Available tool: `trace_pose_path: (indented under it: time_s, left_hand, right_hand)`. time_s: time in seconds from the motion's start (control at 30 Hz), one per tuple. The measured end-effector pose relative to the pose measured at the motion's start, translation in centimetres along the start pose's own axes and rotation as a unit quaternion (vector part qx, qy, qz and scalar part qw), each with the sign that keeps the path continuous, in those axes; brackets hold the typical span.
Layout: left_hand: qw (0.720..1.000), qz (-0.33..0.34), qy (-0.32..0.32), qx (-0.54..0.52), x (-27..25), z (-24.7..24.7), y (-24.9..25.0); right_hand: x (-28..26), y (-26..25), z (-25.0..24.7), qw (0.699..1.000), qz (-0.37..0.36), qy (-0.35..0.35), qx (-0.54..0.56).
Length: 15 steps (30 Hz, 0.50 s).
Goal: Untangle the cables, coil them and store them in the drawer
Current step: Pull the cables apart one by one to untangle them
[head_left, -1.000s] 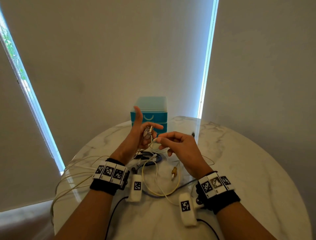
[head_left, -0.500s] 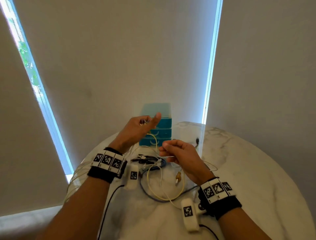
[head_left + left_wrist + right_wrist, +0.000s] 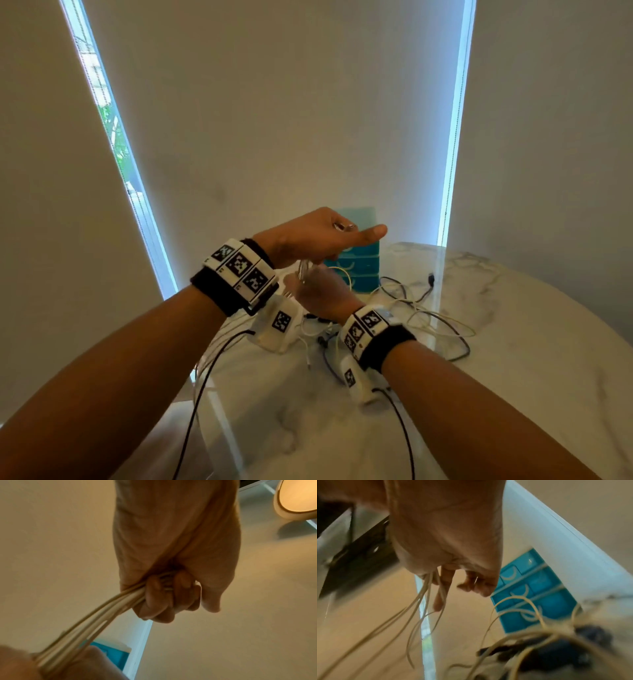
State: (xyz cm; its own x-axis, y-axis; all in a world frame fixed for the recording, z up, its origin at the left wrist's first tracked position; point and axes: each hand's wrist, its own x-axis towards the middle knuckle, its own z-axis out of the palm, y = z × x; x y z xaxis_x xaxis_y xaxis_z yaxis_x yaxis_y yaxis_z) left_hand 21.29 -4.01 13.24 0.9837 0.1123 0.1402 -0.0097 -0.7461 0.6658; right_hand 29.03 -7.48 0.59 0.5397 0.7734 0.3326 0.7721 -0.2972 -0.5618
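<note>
My left hand (image 3: 318,240) is raised above the table, palm down and thumb out to the right. The left wrist view shows this left hand (image 3: 164,599) gripping several strands of a white cable (image 3: 109,608) in a fist. The strands (image 3: 303,272) hang down to my right hand (image 3: 318,294), just below and partly hidden. There the white cable (image 3: 419,599) crosses the right hand's palm (image 3: 453,585) and trails off, blurred. A blue drawer unit (image 3: 363,274) stands behind both hands, drawers closed (image 3: 539,588).
More cables lie tangled on the round marble table (image 3: 513,359): a black one with a plug (image 3: 431,278), white loops (image 3: 442,322) and a dark bundle (image 3: 556,655). White strands hang over the table's left edge (image 3: 197,373). Wall and window strips stand behind.
My left hand has risen and turned palm down, closing round the white strands. My right hand has moved up and left beneath it. More cable has lifted off the table.
</note>
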Motion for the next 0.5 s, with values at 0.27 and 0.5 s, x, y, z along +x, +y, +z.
trace_pose_path:
  time_s: [0.27, 0.5]
  left_hand:
    - [0.999, 0.037, -0.004, -0.037, -4.1, -3.1, -0.1]
    - [0.995, 0.075, 0.064, -0.033, -5.9, -5.7, 0.4]
  right_hand:
    - [2.7, -2.8, -3.4, 0.942, 0.108, -0.231, 0.217]
    - [3.2, -8.5, -5.3, 0.972, -0.064, -0.085, 0.212]
